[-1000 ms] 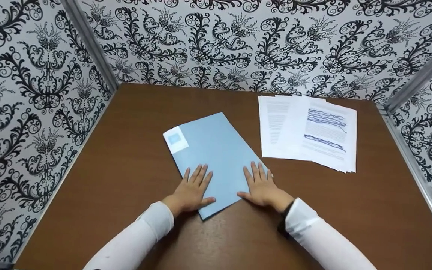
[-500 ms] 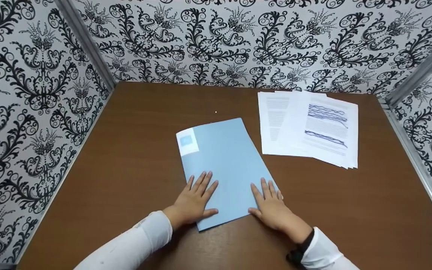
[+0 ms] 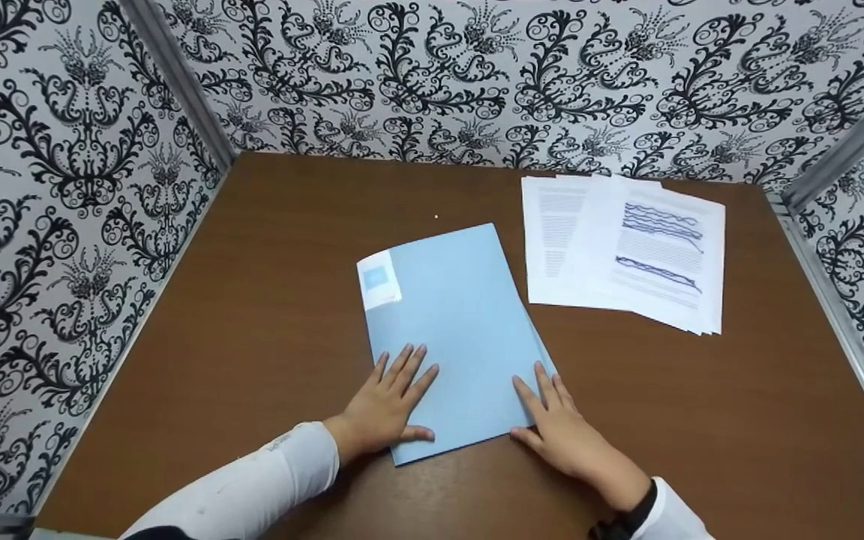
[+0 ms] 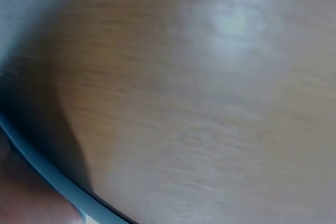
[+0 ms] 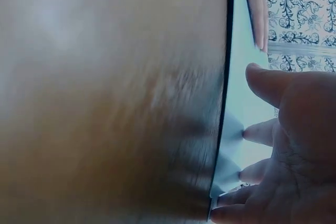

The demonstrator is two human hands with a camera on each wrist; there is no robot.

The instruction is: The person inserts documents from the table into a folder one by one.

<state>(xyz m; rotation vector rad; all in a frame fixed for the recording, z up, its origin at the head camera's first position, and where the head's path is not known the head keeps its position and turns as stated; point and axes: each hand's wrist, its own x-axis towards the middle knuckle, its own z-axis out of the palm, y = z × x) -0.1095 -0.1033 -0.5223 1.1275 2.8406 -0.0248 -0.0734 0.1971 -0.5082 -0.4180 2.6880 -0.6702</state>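
Note:
A light blue folder (image 3: 454, 315) with a white label (image 3: 379, 280) at its upper left corner lies slightly turned on the brown table. The left hand (image 3: 387, 409) rests with spread fingers on the folder's lower left part. At its lower right edge, the right hand (image 3: 561, 427) touches the cover with spread, mostly straight fingers. In the right wrist view, fingertips of the right hand (image 5: 289, 135) meet the folder (image 5: 239, 98) near its edge. Only a blurred part of the left hand (image 4: 34, 195) shows beside the folder's edge (image 4: 58, 182) in the left wrist view.
Several overlapping printed sheets (image 3: 589, 255), one with blue scribbles, lie on the table (image 3: 274, 247) at the back right. Black-and-white patterned walls (image 3: 439, 82) with grey metal frames enclose the back and sides.
The folder has turned clockwise and shifted somewhat to the right, with both hands staying on it. The right hand has moved to the right and nearer the person.

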